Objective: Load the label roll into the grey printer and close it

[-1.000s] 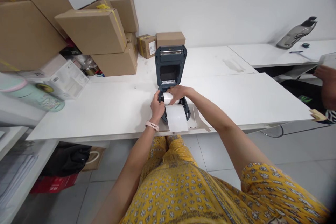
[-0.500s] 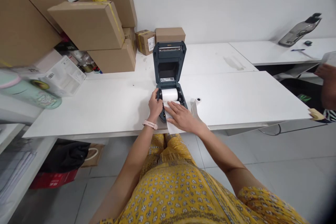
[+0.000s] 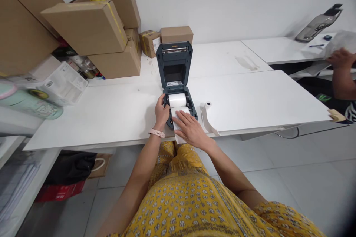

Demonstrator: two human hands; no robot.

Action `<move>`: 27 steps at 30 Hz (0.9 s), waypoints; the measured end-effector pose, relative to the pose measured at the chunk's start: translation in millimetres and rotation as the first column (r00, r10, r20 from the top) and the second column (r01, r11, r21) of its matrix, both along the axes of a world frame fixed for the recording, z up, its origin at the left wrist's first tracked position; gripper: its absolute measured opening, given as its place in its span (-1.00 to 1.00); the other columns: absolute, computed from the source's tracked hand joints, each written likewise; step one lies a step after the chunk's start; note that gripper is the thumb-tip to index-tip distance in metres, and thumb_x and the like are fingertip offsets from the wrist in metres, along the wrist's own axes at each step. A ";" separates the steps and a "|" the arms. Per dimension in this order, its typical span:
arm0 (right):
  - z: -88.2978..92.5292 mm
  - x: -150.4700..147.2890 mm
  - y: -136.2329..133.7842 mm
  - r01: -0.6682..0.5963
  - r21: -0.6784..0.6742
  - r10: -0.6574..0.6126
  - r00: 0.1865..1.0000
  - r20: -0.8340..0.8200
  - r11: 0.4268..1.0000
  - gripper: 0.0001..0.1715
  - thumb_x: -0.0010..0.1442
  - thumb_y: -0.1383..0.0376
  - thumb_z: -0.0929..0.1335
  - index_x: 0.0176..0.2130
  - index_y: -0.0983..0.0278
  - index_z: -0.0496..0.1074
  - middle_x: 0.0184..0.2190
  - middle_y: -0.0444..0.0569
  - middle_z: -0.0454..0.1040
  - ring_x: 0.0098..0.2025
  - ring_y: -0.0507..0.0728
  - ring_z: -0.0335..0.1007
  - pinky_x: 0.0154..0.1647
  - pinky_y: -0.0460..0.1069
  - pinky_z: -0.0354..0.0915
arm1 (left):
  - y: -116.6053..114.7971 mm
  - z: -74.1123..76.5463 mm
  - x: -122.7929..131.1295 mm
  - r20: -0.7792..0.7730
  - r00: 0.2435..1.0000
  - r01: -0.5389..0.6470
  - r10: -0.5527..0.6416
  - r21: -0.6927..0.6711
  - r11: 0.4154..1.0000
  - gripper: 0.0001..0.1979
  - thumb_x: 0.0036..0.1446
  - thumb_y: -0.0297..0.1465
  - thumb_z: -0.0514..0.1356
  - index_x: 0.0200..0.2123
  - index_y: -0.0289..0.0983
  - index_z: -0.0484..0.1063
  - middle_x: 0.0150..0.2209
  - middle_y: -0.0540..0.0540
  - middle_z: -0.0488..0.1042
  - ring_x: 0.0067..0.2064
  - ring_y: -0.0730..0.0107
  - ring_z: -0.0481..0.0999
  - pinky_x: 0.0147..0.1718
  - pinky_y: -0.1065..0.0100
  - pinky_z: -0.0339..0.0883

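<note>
A dark grey label printer point(image 3: 174, 64) stands on the white table with its lid tipped back. A white paper roll point(image 3: 177, 100) sits inside it, and the loose paper strip point(image 3: 178, 112) runs toward me over the printer's front edge. My left hand point(image 3: 161, 112) is closed around the printer's left side, thumb over the rim by the roll. Flat on the paper strip lies my right hand point(image 3: 191, 126), fingers stretched out. Right of the printer stands a small white roll point(image 3: 207, 106) with a curling tail of paper.
Cardboard boxes point(image 3: 86, 26) are stacked at the left, beside a white box point(image 3: 65, 85) and a mint green bottle point(image 3: 30, 100). A grey bottle point(image 3: 318, 24) stands far right. Another person's hand point(image 3: 342, 59) holds a clear plastic bag there. The table's front edge point(image 3: 250, 129) is close to me.
My view has shifted slightly. Both hands keep their places on the printer and the paper strip. At the right, the other person's hand and plastic bag have moved further into view.
</note>
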State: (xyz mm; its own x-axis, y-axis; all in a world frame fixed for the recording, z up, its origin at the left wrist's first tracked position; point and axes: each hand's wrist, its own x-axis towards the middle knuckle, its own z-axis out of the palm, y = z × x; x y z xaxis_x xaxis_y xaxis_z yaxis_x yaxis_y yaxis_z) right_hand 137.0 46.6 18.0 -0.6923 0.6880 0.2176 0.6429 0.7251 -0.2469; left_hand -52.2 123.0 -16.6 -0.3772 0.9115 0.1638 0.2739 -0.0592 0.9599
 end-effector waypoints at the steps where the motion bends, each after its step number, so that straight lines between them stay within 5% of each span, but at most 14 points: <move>1: -1.2 0.3 -0.8 -0.006 0.009 0.006 1.000 -0.013 1.000 -0.34 0.50 0.02 0.21 0.44 0.20 0.23 0.51 0.14 0.14 0.56 0.34 -0.02 0.51 0.35 0.11 | 0.1 1.2 0.0 0.012 1.000 0.003 -0.003 0.001 1.000 -0.31 0.05 -0.61 0.12 0.29 -0.21 0.37 0.33 -0.17 0.44 0.35 0.17 0.42 0.41 0.08 0.20; 7: -1.0 8.2 -5.4 -0.042 -0.012 0.041 0.995 -0.089 0.999 -0.33 0.47 0.03 0.29 0.42 0.27 0.27 0.50 0.17 0.16 0.55 0.38 0.02 0.49 0.38 0.15 | -27.0 9.0 10.9 0.109 0.994 0.032 -0.029 -0.032 0.999 -0.34 0.20 -0.41 0.24 0.37 -0.24 0.25 0.41 -0.24 0.32 0.45 0.09 0.28 0.45 0.09 0.10; 11: 37.9 30.5 22.5 -0.203 -0.080 0.160 0.917 -0.366 0.976 -0.51 0.51 0.02 0.23 0.26 0.10 0.47 0.24 0.01 0.55 0.31 0.21 0.46 0.31 0.23 0.44 | -75.5 8.7 27.7 0.240 0.968 0.092 -0.070 -0.084 0.992 -0.07 0.14 -0.17 0.41 0.47 -0.13 0.05 0.47 -0.25 0.21 0.47 -0.01 0.24 0.45 0.03 0.11; 15: 106.5 30.4 111.3 0.092 0.128 0.015 0.752 -0.659 0.988 -0.40 0.50 -0.12 0.18 0.22 0.14 0.47 0.25 0.04 0.52 0.36 0.23 0.38 0.42 0.27 0.27 | -108.4 7.3 37.6 0.335 0.933 0.162 -0.129 -0.071 0.984 0.04 0.12 -0.11 0.43 0.51 -0.05 -0.07 0.51 -0.23 0.13 0.48 0.02 0.23 0.43 0.02 0.15; 18: 148.9 2.2 196.1 0.148 0.162 -0.005 0.753 -0.658 0.976 -0.24 0.44 -0.26 0.10 0.23 0.15 0.43 0.31 0.08 0.46 0.44 0.26 0.23 0.46 0.26 0.14 | -115.4 7.9 39.8 0.372 0.921 0.155 -0.113 -0.084 0.984 0.11 0.07 -0.10 0.47 0.52 -0.05 -0.09 0.50 -0.25 0.16 0.46 0.01 0.26 0.43 0.02 0.17; 21: 169.3 -26.6 251.2 0.094 0.075 -0.032 0.807 -0.589 0.993 -0.10 0.40 -0.34 0.00 0.13 0.19 0.46 0.16 0.12 0.56 0.31 0.29 0.37 0.37 0.24 0.23 | -118.1 7.6 40.2 0.427 0.899 0.154 -0.101 -0.091 0.984 0.17 0.03 -0.09 0.49 0.52 -0.08 -0.12 0.44 -0.28 0.26 0.41 -0.01 0.35 0.38 0.03 0.26; 24: 166.6 -32.8 249.6 0.060 0.046 -0.026 0.845 -0.534 0.997 -0.01 0.41 -0.31 -0.09 0.03 0.28 0.51 0.02 0.15 0.62 0.17 0.30 0.48 0.29 0.26 0.29 | -122.2 3.1 39.3 0.422 0.901 0.152 -0.101 -0.089 0.984 0.17 0.01 -0.12 0.50 0.52 -0.13 -0.10 0.43 -0.30 0.29 0.39 -0.02 0.39 0.34 0.04 0.32; 27: 142.4 -17.1 196.0 0.088 0.166 0.014 0.845 -0.534 0.982 -0.09 0.49 -0.19 -0.09 0.10 0.25 0.51 0.10 0.12 0.58 0.22 0.27 0.44 0.34 0.27 0.27 | -125.4 -5.4 37.5 0.347 0.933 0.132 -0.098 -0.077 0.988 0.10 0.03 -0.20 0.48 0.51 -0.14 -0.03 0.43 -0.29 0.29 0.38 -0.01 0.38 0.36 0.01 0.30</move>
